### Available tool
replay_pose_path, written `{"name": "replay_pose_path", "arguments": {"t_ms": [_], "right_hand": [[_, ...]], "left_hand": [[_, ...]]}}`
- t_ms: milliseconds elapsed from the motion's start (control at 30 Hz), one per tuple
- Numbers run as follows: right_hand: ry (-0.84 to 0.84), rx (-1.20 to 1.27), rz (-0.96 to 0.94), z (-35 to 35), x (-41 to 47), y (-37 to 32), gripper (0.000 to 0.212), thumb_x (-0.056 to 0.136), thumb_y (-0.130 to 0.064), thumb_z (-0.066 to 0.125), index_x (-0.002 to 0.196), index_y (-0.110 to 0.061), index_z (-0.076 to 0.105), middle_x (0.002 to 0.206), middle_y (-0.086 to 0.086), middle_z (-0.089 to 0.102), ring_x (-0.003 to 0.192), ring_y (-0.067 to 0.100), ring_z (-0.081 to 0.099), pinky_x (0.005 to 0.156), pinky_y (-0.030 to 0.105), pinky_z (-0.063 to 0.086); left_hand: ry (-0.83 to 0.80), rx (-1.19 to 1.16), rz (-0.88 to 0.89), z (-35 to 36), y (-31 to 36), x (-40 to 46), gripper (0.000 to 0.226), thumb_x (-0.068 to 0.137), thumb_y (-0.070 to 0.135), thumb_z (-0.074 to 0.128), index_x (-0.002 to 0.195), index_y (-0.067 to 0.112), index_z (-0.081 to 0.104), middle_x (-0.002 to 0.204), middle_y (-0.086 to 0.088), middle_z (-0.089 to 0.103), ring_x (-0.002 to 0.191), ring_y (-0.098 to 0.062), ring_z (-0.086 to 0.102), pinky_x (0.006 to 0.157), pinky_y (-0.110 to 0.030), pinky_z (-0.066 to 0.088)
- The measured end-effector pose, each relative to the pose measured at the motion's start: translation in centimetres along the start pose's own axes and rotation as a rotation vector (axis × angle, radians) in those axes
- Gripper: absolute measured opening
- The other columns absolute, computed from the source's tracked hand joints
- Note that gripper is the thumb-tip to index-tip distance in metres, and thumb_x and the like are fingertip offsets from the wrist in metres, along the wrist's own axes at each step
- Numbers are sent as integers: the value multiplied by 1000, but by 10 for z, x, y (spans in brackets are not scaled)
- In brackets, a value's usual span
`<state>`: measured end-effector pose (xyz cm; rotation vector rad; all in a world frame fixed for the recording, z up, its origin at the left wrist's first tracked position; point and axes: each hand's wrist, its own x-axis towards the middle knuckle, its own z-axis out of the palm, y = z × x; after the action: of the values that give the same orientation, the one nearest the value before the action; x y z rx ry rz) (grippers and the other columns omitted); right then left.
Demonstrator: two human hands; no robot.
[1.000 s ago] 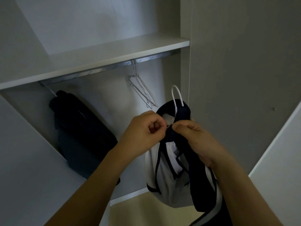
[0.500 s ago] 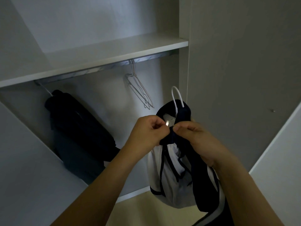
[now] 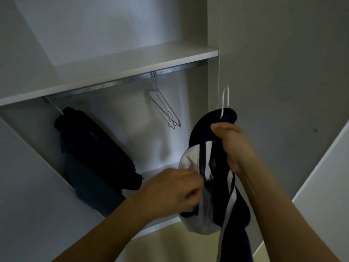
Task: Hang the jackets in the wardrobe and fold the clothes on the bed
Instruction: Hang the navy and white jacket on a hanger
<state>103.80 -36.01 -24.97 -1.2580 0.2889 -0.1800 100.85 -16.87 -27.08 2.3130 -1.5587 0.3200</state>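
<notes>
A navy and white jacket (image 3: pixel 204 167) hangs on a white hanger whose hook (image 3: pixel 226 99) sticks up above its collar. My right hand (image 3: pixel 232 144) grips the jacket's neck just below the hook and holds it up in front of the open wardrobe. Lower down, my left hand (image 3: pixel 173 191) pinches the jacket's front edge near the zip; it is blurred. A dark jacket (image 3: pixel 90 148) hangs from the metal rail (image 3: pixel 117 83) at the left.
Empty wire hangers (image 3: pixel 164 106) hang from the rail at the middle right. A white shelf (image 3: pixel 120 70) sits above the rail. Open wardrobe doors stand at the left (image 3: pixel 28 186) and right (image 3: pixel 321 176). The wardrobe side panel (image 3: pixel 213 82) is beside the hook.
My left hand has dropped from the collar down the jacket's front. My right hand has lifted the jacket and hanger a little to the right.
</notes>
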Motion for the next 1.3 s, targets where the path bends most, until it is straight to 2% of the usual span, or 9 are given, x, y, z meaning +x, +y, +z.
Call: {"name": "replay_pose_path", "arguments": {"t_ms": [67,167,233,367,567,700,833,967,1300], "right_hand": [[-74,-46,-25,-2,7,-4,22,95,-13,59,77,-20,69,80,0,72,87,20,66,89,38,53],[-200,-93,-72,-1,11,-8,23,95,-12,58,78,-20,71,74,-4,73,76,13,69,76,30,53],[-246,-83,-89,3,11,-10,29,94,-13,58,71,-22,74,72,-4,73,69,10,70,63,24,54],[-288,-131,-127,8,10,-14,40,95,-19,58,61,-30,75,67,-4,72,63,7,69,56,19,53],[-59,-281,-268,-15,13,-6,9,92,-21,65,84,-19,68,85,-2,70,74,3,66,64,12,50],[-79,-532,-302,-36,2,9,31,81,19,50,82,-6,69,100,6,60,83,9,63,66,12,49],[-175,-591,-217,-32,-5,22,13,87,-5,66,80,-8,77,117,7,50,94,7,61,80,13,45],[-227,-604,-193,-24,-4,28,26,77,-37,78,73,-11,74,114,11,51,91,19,58,80,24,42],[-258,-722,-320,-25,8,45,43,92,-17,62,52,-32,62,101,4,46,66,5,51,63,10,37]], "left_hand": [[-127,-159,-66,0,-4,-8,8,87,24,57,87,20,63,83,9,58,74,-4,53,65,-22,45],[131,-513,-412,-16,-28,6,29,85,29,69,109,32,54,112,16,54,109,-4,51,95,-18,40],[129,-664,-631,-29,-43,25,50,84,28,77,123,33,46,125,16,52,121,-1,46,106,-20,35],[-211,-925,-708,-24,-47,55,21,88,18,72,109,17,71,108,3,74,101,-10,68,87,-21,53],[253,-949,-977,-10,-54,59,22,93,24,58,98,8,72,95,-14,74,91,-27,70,83,-35,52],[514,-1223,-965,-14,-63,47,17,85,31,64,90,20,77,97,-10,76,91,-22,72,82,-34,54],[563,-1200,-950,-10,-56,49,19,90,29,60,86,23,78,94,-8,76,87,-22,73,69,-29,57],[575,-1144,-932,-6,-45,56,18,95,24,56,94,18,73,94,-8,76,90,-23,73,83,-38,57],[488,-974,-951,0,-34,55,19,92,30,57,92,19,73,90,-4,75,88,-18,71,86,-39,55]]}}
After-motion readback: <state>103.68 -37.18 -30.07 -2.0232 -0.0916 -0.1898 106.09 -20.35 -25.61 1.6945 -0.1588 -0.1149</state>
